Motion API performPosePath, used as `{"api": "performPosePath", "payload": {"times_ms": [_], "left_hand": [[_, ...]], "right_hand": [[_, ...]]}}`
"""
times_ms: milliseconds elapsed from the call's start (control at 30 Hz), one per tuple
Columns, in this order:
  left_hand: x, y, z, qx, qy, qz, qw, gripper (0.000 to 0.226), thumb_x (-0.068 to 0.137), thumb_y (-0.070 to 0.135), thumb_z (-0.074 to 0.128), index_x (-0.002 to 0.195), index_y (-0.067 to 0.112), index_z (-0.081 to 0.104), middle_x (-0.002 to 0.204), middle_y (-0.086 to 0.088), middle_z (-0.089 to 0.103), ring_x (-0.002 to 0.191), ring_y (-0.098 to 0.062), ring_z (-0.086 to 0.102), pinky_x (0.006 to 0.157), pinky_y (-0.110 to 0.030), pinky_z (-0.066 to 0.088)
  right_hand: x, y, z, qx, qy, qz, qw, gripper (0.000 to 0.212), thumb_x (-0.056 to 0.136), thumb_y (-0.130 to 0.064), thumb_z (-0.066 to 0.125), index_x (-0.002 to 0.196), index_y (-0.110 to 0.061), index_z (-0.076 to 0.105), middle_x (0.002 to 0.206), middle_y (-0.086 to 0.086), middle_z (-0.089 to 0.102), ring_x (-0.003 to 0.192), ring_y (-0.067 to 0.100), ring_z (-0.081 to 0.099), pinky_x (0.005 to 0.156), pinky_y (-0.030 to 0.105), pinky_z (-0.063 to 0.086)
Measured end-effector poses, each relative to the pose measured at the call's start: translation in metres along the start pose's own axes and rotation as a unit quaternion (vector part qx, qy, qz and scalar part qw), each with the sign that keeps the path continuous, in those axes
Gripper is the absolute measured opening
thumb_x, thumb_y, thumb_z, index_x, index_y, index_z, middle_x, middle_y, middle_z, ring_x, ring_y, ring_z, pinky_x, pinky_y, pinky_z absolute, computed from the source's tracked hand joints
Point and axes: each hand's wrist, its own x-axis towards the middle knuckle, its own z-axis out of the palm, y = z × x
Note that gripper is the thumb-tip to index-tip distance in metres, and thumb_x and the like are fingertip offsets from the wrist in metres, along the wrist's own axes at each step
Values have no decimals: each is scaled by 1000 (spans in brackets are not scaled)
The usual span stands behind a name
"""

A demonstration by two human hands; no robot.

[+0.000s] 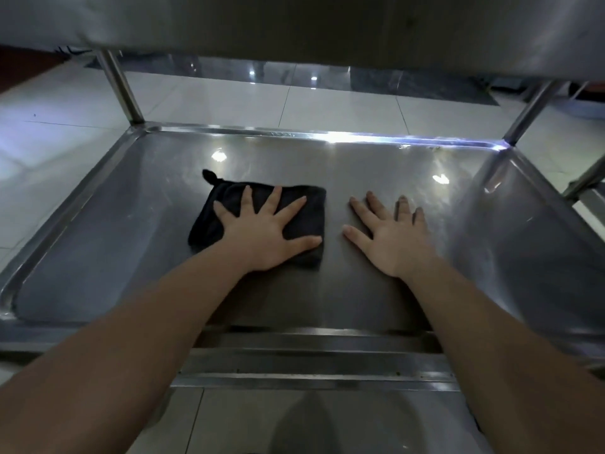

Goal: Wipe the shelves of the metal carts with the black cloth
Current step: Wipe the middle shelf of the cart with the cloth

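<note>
Pale tiled floor (327, 103) all round, glossy, with a darker strip (409, 81) at the far side catching light spots. Upper shelf (294, 24) of the metal cart fills the top of the view, blurred. Below it is the lower shelf (376, 165): a stainless tray with a raised lip, hard glare along the far lip (327, 136), a few reflections on the pan. Round posts stand at the far corners, left post (121, 86) and right post (530, 113), both running up to the upper shelf. Front rail (314, 362) is nearest the camera, flat steel bars under the tray edge, floor tile showing beneath.

Left forearm (147, 322) and right forearm (484, 322) come in bare from the bottom corners, cross the front rail and reach onto the lower shelf.

Left hand (265, 237): palm down on the black cloth (226, 211). Left-hand fingers (294, 208) are straight and spread wide, left thumb (304, 242) out along the cloth's near-right edge. Flat press, no curl, no pinch.

Right hand (396, 244): palm down on bare steel, just beside the cloth, not touching it. Right-hand fingers (376, 206) are straight and mildly spread, right thumb (355, 237) pointing toward the cloth.

Black cloth is folded to a rough square, flat on the lower shelf, left of centre, apart from every lip. Small loop (209, 175) sticks out at its far-left corner.
</note>
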Motion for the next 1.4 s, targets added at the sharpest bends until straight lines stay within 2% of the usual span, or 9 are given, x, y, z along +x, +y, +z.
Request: {"api": "performPosePath", "payload": {"times_ms": [200, 400, 567, 767, 1000, 1100, 1200, 1300, 1400], "left_hand": [[110, 45, -26, -24, 42, -41, 998, 91, 73, 94, 22, 151, 53, -1, 165, 6, -10, 147, -42, -17, 102, -81, -6], [138, 67, -33, -19, 50, -47, 997, 93, 72, 95, 21, 152, 52, -2, 165, 4, -11, 147, -44, -17, 101, -82, -6], [103, 43, -18, -21, 59, -20, 998, 86, 77, 91, 18, 151, 53, -1, 165, 7, -10, 148, -39, -17, 104, -79, -8], [54, 2, -10, -19, 35, -31, 999, 88, 73, 94, 20, 149, 57, -7, 164, 11, -15, 148, -36, -20, 106, -77, -9], [-23, 18, 11, -3, 9, -14, 1000, 97, 66, 98, 18, 147, 56, -16, 162, 9, -23, 145, -39, -25, 104, -77, -12], [-64, 36, 24, 6, 2, -4, 1000, 100, 65, 98, 20, 147, 55, -17, 161, 8, -25, 144, -39, -28, 104, -77, -14], [-85, 44, 32, 2, 7, -3, 1000, 100, 66, 97, 20, 148, 54, -15, 162, 8, -24, 145, -37, -27, 105, -75, -16], [-96, 37, 28, -59, 21, 25, 998, 92, 74, 89, 32, 153, 50, 3, 164, 9, -11, 148, -31, -21, 108, -69, -19], [-112, 13, 21, -161, 57, 85, 982, 71, 84, 68, 55, 148, 43, 36, 163, 10, 17, 152, -21, -1, 117, -56, -11]], "right_hand": [[5, 2, 10, -1, 25, 0, 1000, 69, 88, -77, 10, 151, -52, -4, 164, -15, -6, 148, 41, -8, 116, 60, -9], [13, 8, 11, 8, 32, 2, 999, 67, 89, -77, 11, 150, -54, -3, 164, -15, -4, 149, 40, -10, 116, 60, -12], [12, 11, 8, 24, 21, -7, 999, 63, 89, -78, 12, 148, -59, 3, 164, -15, -3, 149, 40, -10, 116, 59, -12], [7, 8, 4, 12, -1, -11, 1000, 63, 88, -78, 8, 147, -59, -4, 164, -14, -7, 148, 41, -10, 116, 60, -11], [1, 7, 2, 6, -1, -13, 1000, 63, 90, -76, 10, 148, -57, -3, 164, -12, -4, 148, 42, -7, 116, 61, -8], [-2, 6, 0, 23, 3, -13, 1000, 62, 91, -76, 14, 150, -55, 6, 165, -12, 2, 148, 42, -4, 116, 61, -7], [-1, 7, -1, 76, 40, -15, 996, 57, 95, -66, 34, 148, -46, 31, 161, -7, 23, 148, 38, 12, 115, 60, -1], [-15, 8, -1, 220, 168, -75, 958, 38, 95, -36, 57, 132, -26, 62, 127, 3, 64, 123, 29, 54, 106, 42, 34], [-41, 2, -5, 320, 113, -96, 936, 29, 93, -22, 65, 122, -19, 68, 117, 4, 67, 105, 11, 58, 89, 11, 36]]}}
